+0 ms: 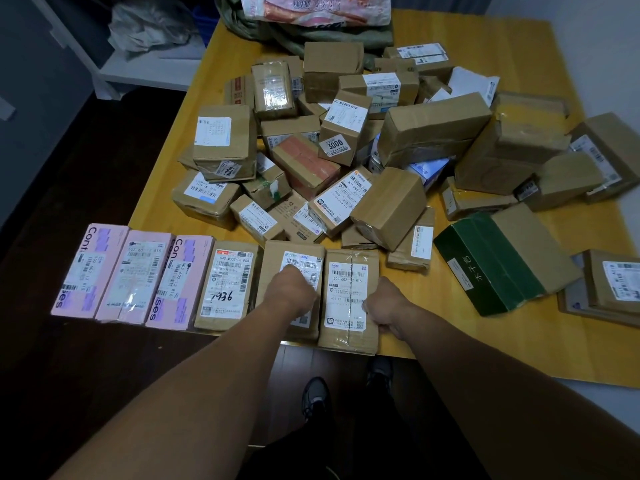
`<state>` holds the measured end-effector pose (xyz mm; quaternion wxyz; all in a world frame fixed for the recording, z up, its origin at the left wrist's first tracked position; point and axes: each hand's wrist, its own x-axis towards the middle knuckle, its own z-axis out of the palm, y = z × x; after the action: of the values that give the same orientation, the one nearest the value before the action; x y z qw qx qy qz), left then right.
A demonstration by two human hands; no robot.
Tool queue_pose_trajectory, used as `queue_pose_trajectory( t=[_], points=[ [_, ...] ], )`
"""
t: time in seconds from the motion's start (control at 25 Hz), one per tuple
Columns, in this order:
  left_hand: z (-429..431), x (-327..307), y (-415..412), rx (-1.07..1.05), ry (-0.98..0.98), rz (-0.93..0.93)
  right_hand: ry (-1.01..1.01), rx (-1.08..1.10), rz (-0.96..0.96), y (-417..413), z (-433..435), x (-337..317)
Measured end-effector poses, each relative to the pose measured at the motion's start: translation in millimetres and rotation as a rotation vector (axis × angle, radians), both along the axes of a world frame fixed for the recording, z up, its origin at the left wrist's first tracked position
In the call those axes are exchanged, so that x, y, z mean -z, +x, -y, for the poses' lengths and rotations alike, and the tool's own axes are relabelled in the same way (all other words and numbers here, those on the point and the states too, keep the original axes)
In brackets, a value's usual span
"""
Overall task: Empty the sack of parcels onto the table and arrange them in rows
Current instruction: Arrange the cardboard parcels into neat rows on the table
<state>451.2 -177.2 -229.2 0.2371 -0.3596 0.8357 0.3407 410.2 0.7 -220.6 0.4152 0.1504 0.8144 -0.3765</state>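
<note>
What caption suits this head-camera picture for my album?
Left hand rests on the fifth parcel, right hand grips the sixth parcel of the front row; unsorted heap behind.

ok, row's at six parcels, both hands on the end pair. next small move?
Probably slide the last brown parcel left, flush against its neighbour: the right hand grips its outer edge, the left hand rests on the neighbour, and a thin gap shows between them.

Perhaps a parcel-sorting room, labelled parcels, sack

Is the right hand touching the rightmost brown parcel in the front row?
Touching. Head view: the right hand grips the right edge of the rightmost brown parcel, no gap visible.
</note>
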Motion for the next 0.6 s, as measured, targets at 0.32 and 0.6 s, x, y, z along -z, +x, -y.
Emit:
queue_pose_trajectory(
  t=[0.32,0.6],
  points=[
    [3.3,-9.6,-1.8,0.013,-0.008,-0.058,0.092,-0.029,0.026,-1.1,5.0,-4.9],
    [-13.1,-42.3,-25.0,0.050,0.038,-0.134,0.133,0.015,-0.026,-11.5,-12.0,-39.5]
  ],
)
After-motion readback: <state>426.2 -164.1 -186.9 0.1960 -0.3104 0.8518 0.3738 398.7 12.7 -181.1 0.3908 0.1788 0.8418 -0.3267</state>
